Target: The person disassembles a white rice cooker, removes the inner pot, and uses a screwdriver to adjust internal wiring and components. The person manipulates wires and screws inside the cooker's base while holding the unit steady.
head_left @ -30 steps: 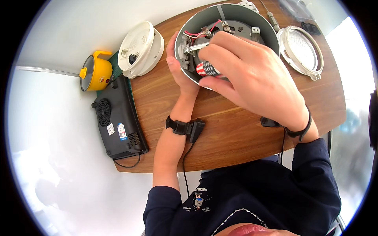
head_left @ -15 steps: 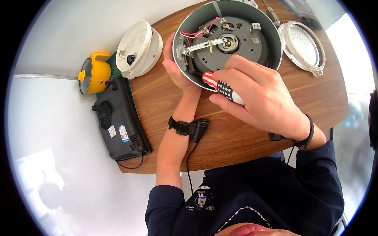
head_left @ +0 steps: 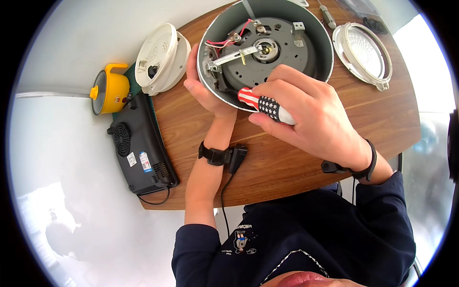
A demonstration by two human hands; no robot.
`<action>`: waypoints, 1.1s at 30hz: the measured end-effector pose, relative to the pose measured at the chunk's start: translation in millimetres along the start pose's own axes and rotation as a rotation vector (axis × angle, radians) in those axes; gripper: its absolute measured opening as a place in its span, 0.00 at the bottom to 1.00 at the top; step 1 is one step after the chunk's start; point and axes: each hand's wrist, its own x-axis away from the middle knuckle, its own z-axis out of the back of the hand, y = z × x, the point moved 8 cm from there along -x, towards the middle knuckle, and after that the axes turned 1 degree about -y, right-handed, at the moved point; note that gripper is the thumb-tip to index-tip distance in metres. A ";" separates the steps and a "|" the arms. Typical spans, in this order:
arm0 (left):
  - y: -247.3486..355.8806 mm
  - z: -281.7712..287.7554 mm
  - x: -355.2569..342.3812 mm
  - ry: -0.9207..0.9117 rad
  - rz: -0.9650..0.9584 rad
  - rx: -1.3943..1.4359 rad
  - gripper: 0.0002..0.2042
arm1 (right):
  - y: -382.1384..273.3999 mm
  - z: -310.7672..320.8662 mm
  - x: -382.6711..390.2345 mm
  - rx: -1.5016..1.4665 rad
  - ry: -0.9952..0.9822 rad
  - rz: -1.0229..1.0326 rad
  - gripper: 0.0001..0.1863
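Note:
A round grey appliance shell [head_left: 323,63], like a rice cooker body with its underside opened, sits on the table before me. Inside are a dark metal plate, a silver lever arm [head_left: 236,58] and red and white wires [head_left: 221,43]. My left hand [head_left: 209,97] wraps round the shell's left outer side and holds it. In my right hand [head_left: 306,111] is a screwdriver [head_left: 267,106] with a striped and starred handle. The dark shaft points left into the shell, by its near inner wall. The tip is hard to make out.
Left of the shell stands a white round cover [head_left: 160,62]. Beyond it are a yellow pot [head_left: 114,91] and a black appliance [head_left: 143,148] with a fan grille. On the right lie a white ring-shaped lid [head_left: 337,40] and another screwdriver [head_left: 328,17]. A cable [head_left: 223,201] hangs from my left wrist.
The whole view has shifted a little to the left. The shell has moved slightly left and tilted a bit, with both hands following. My grip on the screwdriver looks the same.

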 end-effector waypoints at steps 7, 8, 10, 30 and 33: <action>1.4 2.1 -3.3 0.058 0.054 0.049 0.42 | 3.9 -4.0 -7.2 -0.031 0.012 0.044 0.18; 1.4 1.3 -3.7 0.072 0.078 0.062 0.42 | 4.0 -4.2 -8.2 -0.036 0.018 0.043 0.18; 4.7 0.4 -3.5 0.072 0.057 0.033 0.41 | 3.9 -5.9 -8.9 -0.024 0.007 0.032 0.17; 8.1 8.5 -6.9 0.076 -0.082 -0.046 0.38 | 3.8 -7.7 -9.2 0.015 0.010 0.015 0.17; 7.8 12.5 -9.9 0.043 -0.094 -0.131 0.39 | 5.1 -6.8 -9.8 0.012 0.020 0.021 0.15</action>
